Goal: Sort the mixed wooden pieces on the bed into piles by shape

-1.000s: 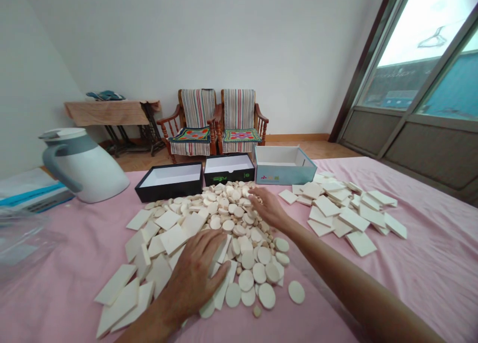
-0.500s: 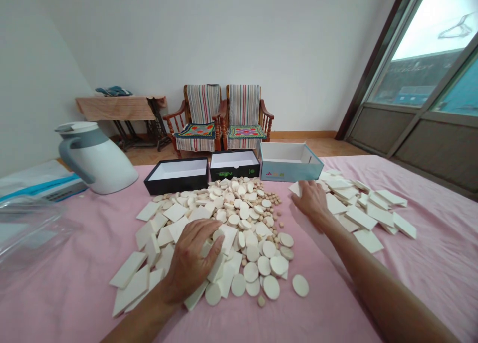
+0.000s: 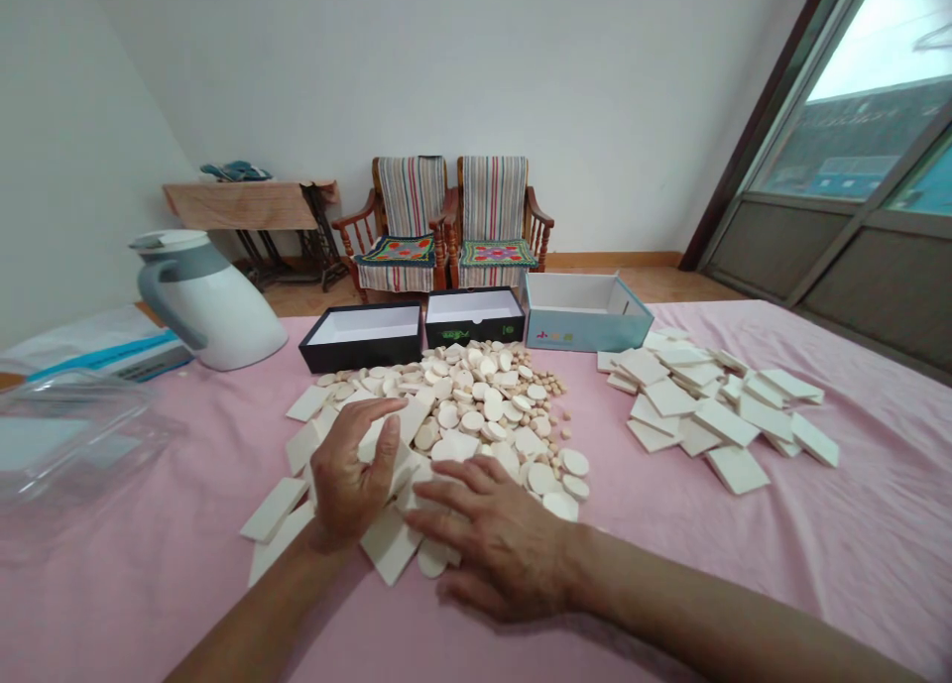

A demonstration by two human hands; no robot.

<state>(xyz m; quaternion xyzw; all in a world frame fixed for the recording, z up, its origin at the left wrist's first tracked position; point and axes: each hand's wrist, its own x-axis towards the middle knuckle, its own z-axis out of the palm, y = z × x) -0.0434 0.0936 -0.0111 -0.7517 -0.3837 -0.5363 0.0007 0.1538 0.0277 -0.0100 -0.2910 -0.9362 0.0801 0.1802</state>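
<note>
Left hand (image 3: pixel 349 480) stands half open above the near edge of the pile, fingers arched over and thumb raised, with nothing visibly pinched. Right hand (image 3: pixel 502 549) lies open and spread, its fingertips (image 3: pixel 438 500) resting on the cream-white pieces just beside the left hand. Under and around both hands are flat rectangular tiles (image 3: pixel 391 544), mixed with round discs (image 3: pixel 468 418) further up the pile and small round pellets (image 3: pixel 546 391) along its far right edge. All of it lies on a pink bedsheet (image 3: pixel 840 554). Well to the right sits a separate heap of rectangular tiles (image 3: pixel 714 412), with no discs among them.

Past the pile stand a black box (image 3: pixel 363 354), a smaller black box (image 3: pixel 474 333) and a pale blue box (image 3: pixel 587 338), all open. To the left are a clear plastic tub (image 3: pixel 66 435) and a tilted white jug (image 3: pixel 212 311). Farther off are two striped wooden armchairs (image 3: pixel 409 197) and a treadle table (image 3: pixel 249 205).
</note>
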